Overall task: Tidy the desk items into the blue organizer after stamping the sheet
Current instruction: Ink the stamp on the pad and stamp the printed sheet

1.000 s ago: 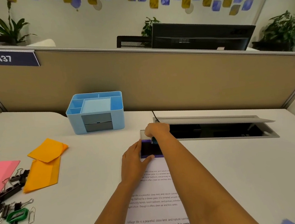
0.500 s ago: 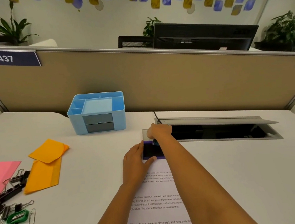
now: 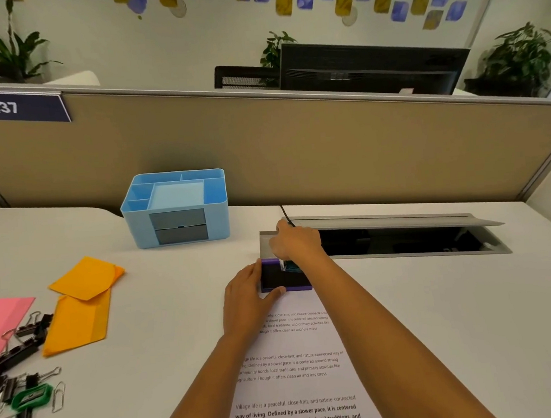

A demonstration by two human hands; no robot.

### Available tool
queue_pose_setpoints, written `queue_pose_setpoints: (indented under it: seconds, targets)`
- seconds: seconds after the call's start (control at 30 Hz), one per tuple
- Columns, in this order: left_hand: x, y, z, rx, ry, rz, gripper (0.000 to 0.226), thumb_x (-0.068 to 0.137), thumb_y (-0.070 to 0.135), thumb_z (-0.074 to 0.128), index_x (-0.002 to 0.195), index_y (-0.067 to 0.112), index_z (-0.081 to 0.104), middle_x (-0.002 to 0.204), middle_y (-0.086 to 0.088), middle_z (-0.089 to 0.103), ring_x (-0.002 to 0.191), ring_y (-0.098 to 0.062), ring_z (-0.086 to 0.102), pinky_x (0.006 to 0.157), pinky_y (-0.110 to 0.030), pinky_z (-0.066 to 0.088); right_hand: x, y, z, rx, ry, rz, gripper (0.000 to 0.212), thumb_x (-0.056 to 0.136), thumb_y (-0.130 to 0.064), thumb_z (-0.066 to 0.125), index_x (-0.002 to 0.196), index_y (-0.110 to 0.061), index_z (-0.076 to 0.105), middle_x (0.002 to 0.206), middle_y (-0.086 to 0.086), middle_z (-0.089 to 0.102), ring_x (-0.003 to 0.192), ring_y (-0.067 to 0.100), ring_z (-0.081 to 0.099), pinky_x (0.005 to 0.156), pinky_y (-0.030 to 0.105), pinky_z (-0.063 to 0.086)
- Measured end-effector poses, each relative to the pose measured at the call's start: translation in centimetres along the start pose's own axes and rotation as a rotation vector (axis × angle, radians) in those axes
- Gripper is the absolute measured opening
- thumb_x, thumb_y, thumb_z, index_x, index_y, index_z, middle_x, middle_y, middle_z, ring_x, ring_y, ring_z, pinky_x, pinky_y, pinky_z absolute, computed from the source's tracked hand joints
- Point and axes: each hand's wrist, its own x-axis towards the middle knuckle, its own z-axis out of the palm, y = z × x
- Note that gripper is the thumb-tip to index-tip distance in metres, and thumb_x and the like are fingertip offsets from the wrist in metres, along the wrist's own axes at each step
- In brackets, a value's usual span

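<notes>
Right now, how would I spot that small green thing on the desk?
From the blue organizer by the tan partition, come toward the desk's near left edge, past the orange papers. There, among black binder clips and silver paper clips, lies the green oval piece. It is the only green item in that heap.

Open desk runs from the stamp pad to the blue organizer; the cable hatch gapes right.

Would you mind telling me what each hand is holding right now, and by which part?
The right hand grips a stamp by its top, over the ink pad; the left hand braces that pad at its near-left corner.
</notes>
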Motion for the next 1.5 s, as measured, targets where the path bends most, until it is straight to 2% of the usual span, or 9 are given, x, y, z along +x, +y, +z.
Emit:
queue_pose_setpoints:
  seconds: [0.3, 0.57, 0.7, 0.83, 0.93, 1.07, 1.17, 1.27, 1.5]
  targets:
    - [-0.2, 0.6, -0.1, -0.039, -0.012, -0.073, 0.074, 0.081, 0.047, 0.060, 0.143, 0.020, 0.029, 0.146, -0.003, 0.041, 0.134, -0.023, 0.039, 0.113, -0.035, 0.027, -2.9, 0.3, 1.1, 0.126, 0.103, -0.019, 0.046, 0.098, -0.033, 0.039, 0.140, -0.018, 0.030, 0.127, 0.013, 0.056, 0.116, 0.029, 0.052, 0.095, 0.034, 0.039]
    - [-0.4, 0.6, 0.0, -0.070, -0.001, -0.100, 0.080, 0.081, 0.044, 0.061, 0.146, 0.021, 0.020, 0.152, -0.002, 0.030, 0.139, -0.022, 0.032, 0.115, -0.037, 0.023, -5.1, 0.5, 1.9, 0.225, 0.062, 0.002, 0.047, 0.097, -0.030, 0.044, 0.141, -0.018, 0.031, 0.136, 0.013, 0.049, 0.126, 0.031, 0.044, 0.105, 0.037, 0.036]
    - [-0.2, 0.6, 0.0, -0.082, -0.035, -0.114, 0.079, 0.082, 0.046, 0.059, 0.146, 0.023, 0.018, 0.153, -0.003, 0.028, 0.139, -0.023, 0.032, 0.115, -0.040, 0.023, -5.4, 0.7, 1.3, 0.302, 0.017, 0.032, 0.044, 0.096, -0.031, 0.044, 0.136, -0.014, 0.035, 0.132, 0.013, 0.050, 0.122, 0.029, 0.045, 0.099, 0.036, 0.040]
    - [-0.2, 0.5, -0.2, -0.081, -0.035, -0.083, 0.082, 0.075, 0.052, 0.065, 0.143, 0.023, 0.028, 0.146, -0.002, 0.040, 0.132, -0.022, 0.043, 0.113, -0.039, 0.030, -4.8, 1.9, -0.1, 0.662, 0.072, 0.097, 0.037, 0.099, -0.027, 0.036, 0.131, -0.009, 0.043, 0.125, 0.015, 0.053, 0.112, 0.027, 0.053, 0.088, 0.035, 0.048]
    - [-0.3, 0.4, -0.2, -0.085, -0.020, -0.052, 0.074, 0.076, 0.053, 0.064, 0.139, 0.027, 0.034, 0.139, 0.002, 0.049, 0.125, -0.018, 0.049, 0.110, -0.036, 0.034, -4.6, 2.5, -0.1, 0.987, 0.199, 0.129, 0.032, 0.097, -0.024, 0.047, 0.125, -0.010, 0.054, 0.124, 0.010, 0.056, 0.100, 0.017, 0.053, 0.078, 0.023, 0.045]
    - [-0.4, 0.5, -0.2, -0.055, 0.001, -0.029, 0.073, 0.078, 0.052, 0.062, 0.140, 0.027, 0.032, 0.141, 0.003, 0.047, 0.127, -0.017, 0.046, 0.111, -0.034, 0.031, -4.5, 2.6, 1.9, 1.139, 0.343, 0.105, 0.024, 0.091, -0.023, 0.059, 0.113, -0.015, 0.064, 0.121, 0.005, 0.060, 0.099, 0.015, 0.052, 0.069, 0.018, 0.048]
    - [-0.3, 0.3, -0.1, -0.061, 0.001, -0.021, 0.072, 0.079, 0.051, 0.061, 0.140, 0.027, 0.032, 0.143, 0.003, 0.045, 0.129, -0.017, 0.043, 0.111, -0.033, 0.030, -4.5, 2.5, 3.8, 1.138, 0.393, 0.097, 0.024, 0.092, -0.022, 0.059, 0.114, -0.016, 0.064, 0.122, 0.004, 0.057, 0.104, 0.019, 0.058, 0.060, 0.012, 0.050]
    - [-0.2, -0.1, 0.1, -0.075, 0.013, 0.008, 0.068, 0.079, 0.053, 0.060, 0.138, 0.028, 0.037, 0.139, 0.003, 0.048, 0.127, -0.018, 0.046, 0.110, -0.034, 0.032, -4.7, 2.2, 5.7, 1.072, 0.460, 0.090, 0.025, 0.092, -0.019, 0.059, 0.115, -0.012, 0.064, 0.125, 0.005, 0.054, 0.111, 0.022, 0.059, 0.072, 0.017, 0.055]
    - [-0.5, -0.1, 0.1, -0.091, -0.014, -0.021, 0.078, 0.071, 0.062, 0.042, 0.139, 0.027, 0.035, 0.143, 0.001, 0.044, 0.129, -0.019, 0.044, 0.110, -0.034, 0.031, -5.6, 1.8, 9.0, 0.937, 0.551, 0.041, 0.026, 0.093, -0.020, 0.056, 0.117, -0.013, 0.060, 0.130, 0.004, 0.051, 0.119, 0.020, 0.055, 0.064, -0.001, 0.044]
